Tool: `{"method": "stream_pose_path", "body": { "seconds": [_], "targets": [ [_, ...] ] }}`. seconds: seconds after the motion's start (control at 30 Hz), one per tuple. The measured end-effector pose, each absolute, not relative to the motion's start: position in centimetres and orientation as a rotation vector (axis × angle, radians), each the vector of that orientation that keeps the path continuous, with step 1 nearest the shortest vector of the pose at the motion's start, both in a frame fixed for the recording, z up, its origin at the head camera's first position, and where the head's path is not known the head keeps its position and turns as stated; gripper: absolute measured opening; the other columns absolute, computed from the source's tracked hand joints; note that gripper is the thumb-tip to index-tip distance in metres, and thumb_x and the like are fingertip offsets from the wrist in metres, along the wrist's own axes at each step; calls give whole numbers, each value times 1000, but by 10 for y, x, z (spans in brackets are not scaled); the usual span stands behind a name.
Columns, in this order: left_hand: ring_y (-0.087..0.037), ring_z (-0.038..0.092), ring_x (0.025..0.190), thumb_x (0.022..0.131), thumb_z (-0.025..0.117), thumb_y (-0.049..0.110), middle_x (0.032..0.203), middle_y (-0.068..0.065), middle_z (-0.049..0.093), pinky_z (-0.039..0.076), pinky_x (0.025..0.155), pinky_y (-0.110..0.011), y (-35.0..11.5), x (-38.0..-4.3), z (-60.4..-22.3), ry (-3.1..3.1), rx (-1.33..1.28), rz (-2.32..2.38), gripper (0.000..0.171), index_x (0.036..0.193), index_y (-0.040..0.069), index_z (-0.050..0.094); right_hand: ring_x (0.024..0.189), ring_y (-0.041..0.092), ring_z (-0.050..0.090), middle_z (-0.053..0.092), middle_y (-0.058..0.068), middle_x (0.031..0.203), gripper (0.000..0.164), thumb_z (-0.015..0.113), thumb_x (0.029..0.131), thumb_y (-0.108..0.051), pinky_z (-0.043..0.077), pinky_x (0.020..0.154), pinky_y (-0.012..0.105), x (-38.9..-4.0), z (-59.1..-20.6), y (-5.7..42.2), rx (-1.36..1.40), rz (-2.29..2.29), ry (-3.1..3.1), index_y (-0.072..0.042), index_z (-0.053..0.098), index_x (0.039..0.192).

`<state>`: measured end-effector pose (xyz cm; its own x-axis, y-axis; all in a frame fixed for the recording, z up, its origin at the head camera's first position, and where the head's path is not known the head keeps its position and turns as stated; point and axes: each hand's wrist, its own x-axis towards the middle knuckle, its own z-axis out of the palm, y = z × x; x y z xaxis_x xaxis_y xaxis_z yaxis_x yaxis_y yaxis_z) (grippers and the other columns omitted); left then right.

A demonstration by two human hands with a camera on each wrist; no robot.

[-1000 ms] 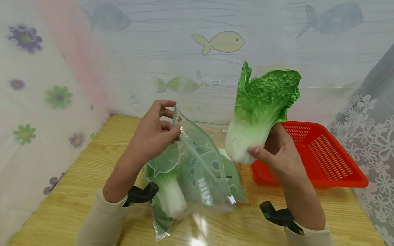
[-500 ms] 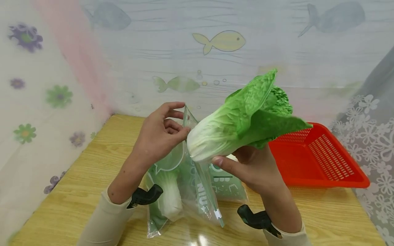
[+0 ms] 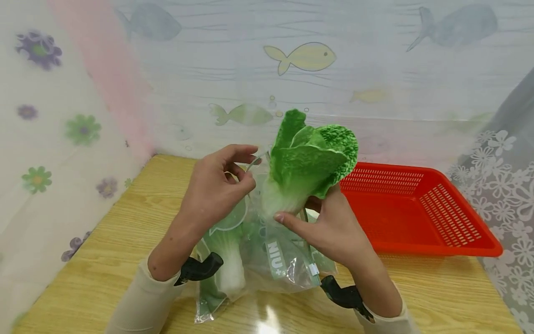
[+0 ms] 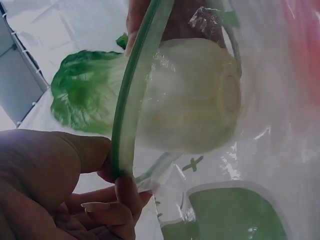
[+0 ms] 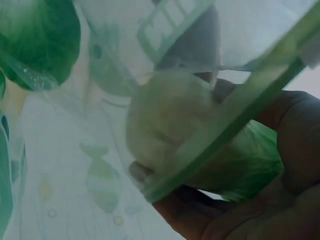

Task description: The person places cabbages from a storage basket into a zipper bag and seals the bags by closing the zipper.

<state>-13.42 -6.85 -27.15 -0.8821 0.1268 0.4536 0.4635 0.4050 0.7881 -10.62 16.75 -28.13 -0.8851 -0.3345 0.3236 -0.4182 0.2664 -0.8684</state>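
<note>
My right hand [image 3: 333, 227] grips a Chinese cabbage [image 3: 310, 162] by its white lower part, green leaves upward. Its base is inside the mouth of a clear zip bag [image 3: 275, 264] with green print; in the left wrist view the pale base [image 4: 195, 100] shows through the film. My left hand [image 3: 217, 185] pinches the bag's rim at the left of the opening, and the green zip strip [image 4: 125, 110] runs up from those fingers. A white slider [image 3: 314, 269] sits at the strip's lower right end. Part of my right hand shows through the film in the right wrist view.
Another bagged cabbage [image 3: 231, 264] lies on the wooden table [image 3: 137, 222] at the left, partly behind my left forearm. A red plastic basket [image 3: 392, 222] stands to the right. A patterned curtain [image 3: 233, 74] hangs behind the table.
My right hand has carried the cabbage leftward and down, and its base has gone into the bag's mouth. It tilted over midway and is upright again. My left hand has shifted slightly right, still pinching the rim.
</note>
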Motion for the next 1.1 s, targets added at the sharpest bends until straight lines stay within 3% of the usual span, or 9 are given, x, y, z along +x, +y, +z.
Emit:
{"method": "stream_pose_path", "body": {
  "seconds": [0.1, 0.17, 0.33, 0.5, 0.63, 0.87, 1.0, 1.1],
  "targets": [
    [-15, 66, 71, 93, 68, -3, 107, -2, 75, 54, 62, -27, -66, -136, -274, -2322, -504, -1470, 27, 115, 11, 73, 130, 21, 63, 41, -2, 155, 113, 92, 84, -9, 57, 101, 33, -106, -286, 161, 774, 1772, -2421, -27, 14, 163],
    [-16, 66, 66, 94, 70, -3, 103, -3, 73, 53, 59, -28, -64, -137, -275, -2322, -496, -1466, 19, 107, 10, 70, 132, 25, 62, 37, 1, 156, 109, 89, 87, -7, 58, 100, 36, -107, -289, 157, 800, 1824, -2380, -27, 11, 162],
    [-14, 64, 61, 94, 70, -2, 89, -1, 70, 52, 55, -30, -66, -139, -275, -2347, -445, -1350, 22, 110, 12, 74, 137, 25, 59, 44, 5, 154, 90, 78, 96, -3, 55, 105, 38, -109, -295, 149, 827, 1897, -2307, -20, 18, 161],
    [-10, 65, 62, 92, 73, 2, 79, 1, 70, 54, 59, -26, -72, -140, -272, -2277, -431, -1244, 19, 104, 14, 82, 139, 17, 54, 48, -2, 152, 86, 81, 94, -8, 47, 115, 38, -112, -296, 147, 847, 1725, -2305, -21, 28, 160],
    [-9, 65, 61, 92, 76, 2, 76, 1, 69, 55, 60, -23, -76, -136, -268, -2178, -439, -1239, 14, 100, 12, 82, 135, 16, 56, 52, -4, 148, 80, 83, 92, -8, 50, 111, 41, -115, -296, 147, 866, 1561, -2261, -20, 38, 157],
    [-11, 61, 58, 95, 68, 1, 75, 0, 65, 50, 55, -23, -75, -136, -268, -2206, -456, -1226, 19, 107, 10, 80, 126, 18, 64, 59, -1, 141, 75, 83, 90, -1, 56, 105, 40, -116, -301, 141, 875, 1635, -2157, -15, 43, 152],
    [-15, 59, 57, 96, 63, 0, 78, -3, 66, 46, 53, -24, -78, -138, -268, -2251, -478, -1293, 20, 104, 8, 80, 126, 18, 63, 63, 0, 138, 74, 87, 87, -1, 54, 107, 39, -116, -303, 137, 924, 1556, -2152, -13, 48, 149],
    [-17, 60, 59, 98, 66, 2, 83, -6, 68, 47, 55, -24, -81, -140, -268, -2252, -496, -1366, 15, 105, 5, 79, 133, 17, 57, 61, -3, 142, 83, 92, 82, -6, 46, 115, 39, -116, -301, 137, 966, 1391, -2191, -14, 48, 152]
  ]
}}
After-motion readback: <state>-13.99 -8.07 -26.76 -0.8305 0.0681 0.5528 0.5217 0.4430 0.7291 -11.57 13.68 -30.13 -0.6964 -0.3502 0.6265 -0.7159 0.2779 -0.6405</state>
